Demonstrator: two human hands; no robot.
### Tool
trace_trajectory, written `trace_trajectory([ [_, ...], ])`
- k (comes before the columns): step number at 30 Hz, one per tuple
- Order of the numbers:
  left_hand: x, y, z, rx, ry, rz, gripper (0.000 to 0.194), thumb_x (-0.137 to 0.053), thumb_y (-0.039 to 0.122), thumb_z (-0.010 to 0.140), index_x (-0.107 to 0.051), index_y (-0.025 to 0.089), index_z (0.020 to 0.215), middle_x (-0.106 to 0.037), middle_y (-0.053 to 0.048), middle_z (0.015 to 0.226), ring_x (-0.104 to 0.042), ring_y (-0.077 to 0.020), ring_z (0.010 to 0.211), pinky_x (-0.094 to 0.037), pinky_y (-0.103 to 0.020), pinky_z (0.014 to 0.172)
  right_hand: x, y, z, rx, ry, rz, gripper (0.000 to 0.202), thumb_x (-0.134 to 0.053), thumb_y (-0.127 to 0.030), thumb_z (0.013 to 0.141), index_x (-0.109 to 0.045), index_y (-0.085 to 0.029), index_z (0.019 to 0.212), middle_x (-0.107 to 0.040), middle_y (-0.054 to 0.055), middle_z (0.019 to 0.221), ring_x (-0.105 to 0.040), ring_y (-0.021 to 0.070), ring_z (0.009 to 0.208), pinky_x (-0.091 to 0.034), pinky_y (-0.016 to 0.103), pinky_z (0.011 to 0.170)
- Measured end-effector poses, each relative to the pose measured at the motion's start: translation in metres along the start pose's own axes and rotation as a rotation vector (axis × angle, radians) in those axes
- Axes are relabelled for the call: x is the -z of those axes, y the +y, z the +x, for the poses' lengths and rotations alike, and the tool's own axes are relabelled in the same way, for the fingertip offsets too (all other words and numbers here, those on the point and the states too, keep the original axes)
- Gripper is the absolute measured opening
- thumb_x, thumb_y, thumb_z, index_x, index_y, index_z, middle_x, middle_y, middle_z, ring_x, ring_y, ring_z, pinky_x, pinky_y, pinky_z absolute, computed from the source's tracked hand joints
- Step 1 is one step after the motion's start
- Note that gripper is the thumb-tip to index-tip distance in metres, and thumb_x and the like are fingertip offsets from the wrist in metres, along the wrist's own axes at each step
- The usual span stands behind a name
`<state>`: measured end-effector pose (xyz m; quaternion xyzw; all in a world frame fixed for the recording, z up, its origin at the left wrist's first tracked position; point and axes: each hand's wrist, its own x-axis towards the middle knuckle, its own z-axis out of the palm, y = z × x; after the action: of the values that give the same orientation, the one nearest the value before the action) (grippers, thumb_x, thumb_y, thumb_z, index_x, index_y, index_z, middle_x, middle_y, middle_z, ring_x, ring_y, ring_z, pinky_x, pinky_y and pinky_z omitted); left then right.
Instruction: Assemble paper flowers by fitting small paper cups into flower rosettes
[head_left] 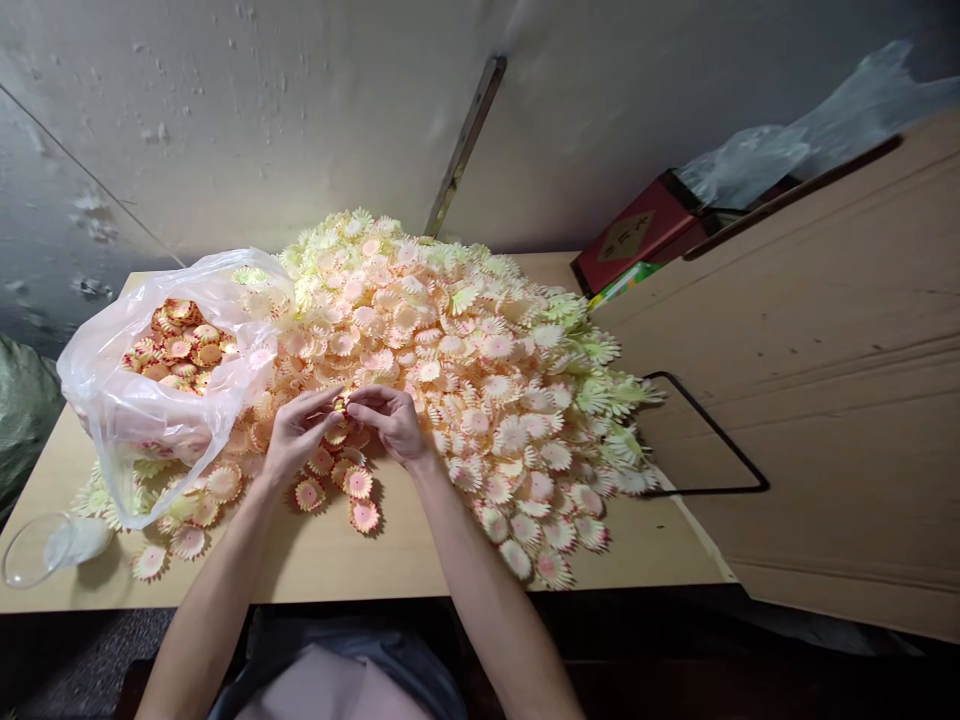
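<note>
Flower piece, small, yellowish, partly hidden; hands pinching

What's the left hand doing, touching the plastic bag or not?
Apart. The head view shows pale flower-shaped pieces in the gap between the left hand and the plastic bag.

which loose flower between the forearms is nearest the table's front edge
The pink-centred flower just in front of a similar one; all others there lie farther back on the table.
</note>
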<state>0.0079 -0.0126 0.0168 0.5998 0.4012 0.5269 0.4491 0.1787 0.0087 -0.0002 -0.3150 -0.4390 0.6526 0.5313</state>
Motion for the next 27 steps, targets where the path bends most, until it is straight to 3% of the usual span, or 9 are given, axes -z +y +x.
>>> trace_trajectory([
  [3,-0.0016,0.0019,-0.0013,0.059,-0.013,-0.084,0.049,-0.075,0.029,0.077,-0.064,0.021,0.123,-0.07,-0.008,0.103,-0.068,-0.017,0.089,-0.056,-0.027,0.079,0.0,-0.0005,-0.0003,0.005,0.022,-0.005,0.02,-0.084,-0.027,0.065,-0.075,-0.022,0.083,-0.075,0.0,0.077,-0.068,0.0126,0.069,-0.054,0.023,0.065],
  [8,0.0003,-0.0015,-0.002,0.059,-0.037,-0.066,0.034,-0.076,0.03,0.075,-0.071,0.016,0.106,-0.072,-0.01,0.099,-0.068,-0.0182,0.085,-0.057,-0.029,0.077,-0.0011,-0.0024,-0.0011,-0.007,0.023,-0.012,0.019,-0.084,-0.028,0.065,-0.075,-0.022,0.081,-0.075,0.0,0.078,-0.068,0.0139,0.07,-0.056,0.025,0.067],
  [14,0.0021,-0.002,0.0005,0.003,-0.036,-0.026,0.034,-0.076,0.03,0.076,-0.072,0.018,0.107,-0.069,-0.009,0.101,-0.067,-0.0166,0.082,-0.058,-0.027,0.072,-0.0014,-0.0027,-0.0007,-0.007,0.039,-0.012,0.019,-0.084,-0.027,0.064,-0.074,-0.023,0.08,-0.074,-0.001,0.076,-0.066,0.0129,0.067,-0.055,0.025,0.064],
  [19,0.0008,0.0032,0.0027,-0.05,-0.05,0.011,0.025,-0.074,0.029,0.077,-0.075,0.02,0.1,-0.066,-0.011,0.106,-0.065,-0.0187,0.095,-0.057,-0.027,0.077,-0.0016,-0.0036,-0.0015,-0.004,0.051,-0.017,0.019,-0.084,-0.028,0.064,-0.073,-0.022,0.078,-0.071,-0.002,0.073,-0.063,0.0109,0.062,-0.052,0.024,0.061],
  [24,-0.0028,0.0016,0.0013,-0.058,0.047,0.0,0.023,-0.075,0.028,0.077,-0.074,0.018,0.097,-0.067,-0.01,0.106,-0.064,-0.0189,0.101,-0.056,-0.028,0.086,-0.0033,-0.0035,-0.0011,0.025,0.128,0.029,0.021,-0.085,-0.026,0.06,-0.067,-0.02,0.07,-0.07,-0.003,0.069,-0.058,0.0096,0.057,-0.048,0.024,0.056],
  [27,-0.0043,0.0014,0.0008,0.029,0.149,-0.059,0.028,-0.073,0.033,0.078,-0.071,0.018,0.101,-0.069,-0.008,0.103,-0.067,-0.0172,0.092,-0.057,-0.028,0.082,-0.0037,-0.0044,0.0005,0.019,0.199,0.079,0.026,-0.086,-0.025,0.057,-0.061,-0.021,0.067,-0.068,-0.004,0.066,-0.055,0.0096,0.054,-0.044,0.024,0.053],
])
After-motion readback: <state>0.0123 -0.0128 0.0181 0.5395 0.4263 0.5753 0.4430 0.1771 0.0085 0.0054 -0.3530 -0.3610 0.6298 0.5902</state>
